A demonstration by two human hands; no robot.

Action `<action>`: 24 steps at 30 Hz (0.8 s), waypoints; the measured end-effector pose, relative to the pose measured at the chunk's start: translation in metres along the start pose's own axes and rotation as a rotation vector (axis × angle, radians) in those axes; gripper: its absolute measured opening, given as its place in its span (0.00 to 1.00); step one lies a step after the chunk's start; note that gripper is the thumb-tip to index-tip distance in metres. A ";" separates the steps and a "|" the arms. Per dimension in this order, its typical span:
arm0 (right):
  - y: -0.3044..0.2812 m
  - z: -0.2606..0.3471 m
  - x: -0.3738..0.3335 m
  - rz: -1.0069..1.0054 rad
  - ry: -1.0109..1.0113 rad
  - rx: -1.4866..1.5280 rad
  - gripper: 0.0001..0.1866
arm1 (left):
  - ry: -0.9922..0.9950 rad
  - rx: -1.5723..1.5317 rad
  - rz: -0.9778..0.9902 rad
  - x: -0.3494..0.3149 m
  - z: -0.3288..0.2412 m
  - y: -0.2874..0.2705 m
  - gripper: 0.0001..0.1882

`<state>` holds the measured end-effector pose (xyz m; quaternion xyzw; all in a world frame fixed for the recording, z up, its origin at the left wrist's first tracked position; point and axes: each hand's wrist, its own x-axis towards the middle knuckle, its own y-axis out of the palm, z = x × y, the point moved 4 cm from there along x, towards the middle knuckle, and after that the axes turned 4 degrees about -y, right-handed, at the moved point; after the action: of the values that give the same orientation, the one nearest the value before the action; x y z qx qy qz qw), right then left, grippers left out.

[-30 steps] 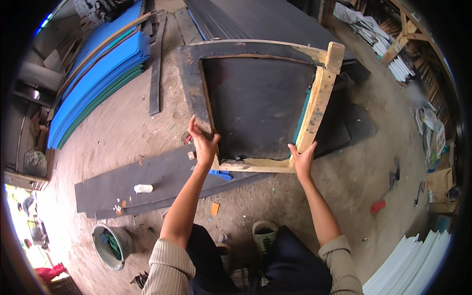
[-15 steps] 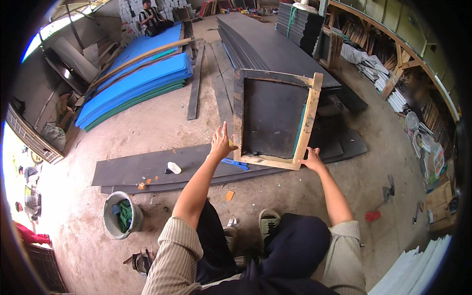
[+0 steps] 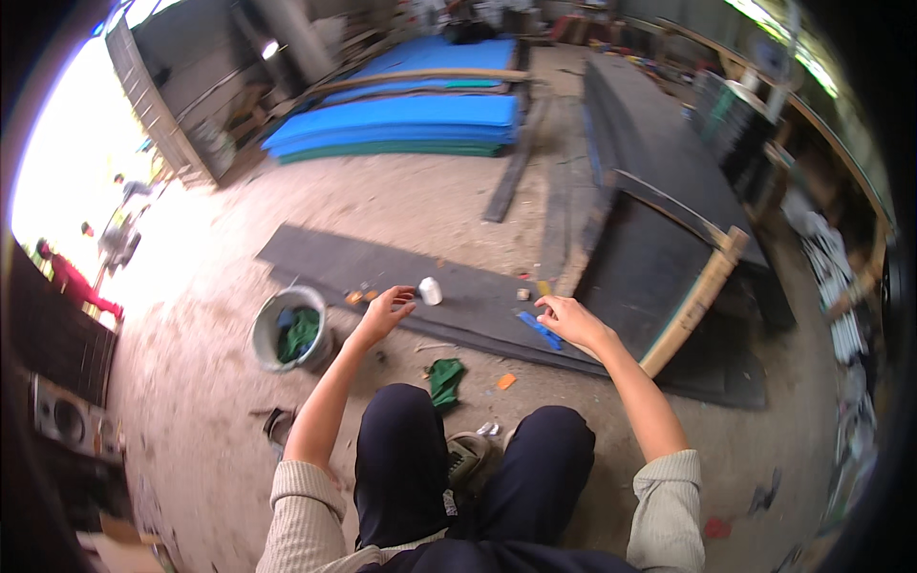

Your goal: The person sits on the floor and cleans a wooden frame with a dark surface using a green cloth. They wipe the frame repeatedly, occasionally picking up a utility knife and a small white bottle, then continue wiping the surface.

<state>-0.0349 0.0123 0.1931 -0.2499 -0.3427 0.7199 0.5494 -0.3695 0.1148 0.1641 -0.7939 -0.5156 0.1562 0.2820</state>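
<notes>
Just in front of the board (image 3: 304,246), at its left end, a bucket (image 3: 322,346) with a rag (image 3: 299,334) inside; looks set there to keep cloth within reach. On the board, left of its middle, a bottle (image 3: 431,291), probably parked there to stay handy. In front of the board, on the floor, a green cloth (image 3: 445,384), crumpled; seems dropped rather than laid out. On the board's near side, a blue strip (image 3: 540,330), perhaps put down loosely. Over the board's right end, a frame (image 3: 702,296), slanting; support underneath hidden.

Left hand (image 3: 384,313) above the board, just beside the bottle: fingers loosely curled, moderately parted, nothing visible in them. Right hand (image 3: 573,321) above the board, near the strip: fingers half bent, apart, apparently holding nothing; impossible to tell whether touching the strip.
</notes>
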 end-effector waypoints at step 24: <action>0.381 0.197 0.288 0.125 -0.920 -0.451 0.25 | -0.319 0.630 -0.539 -0.169 0.239 -0.119 0.24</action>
<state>-0.4945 0.1852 0.0310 -0.0396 -0.6799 0.6951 0.2302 -0.6560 0.0669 0.0394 -0.4725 -0.6685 0.3470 0.4577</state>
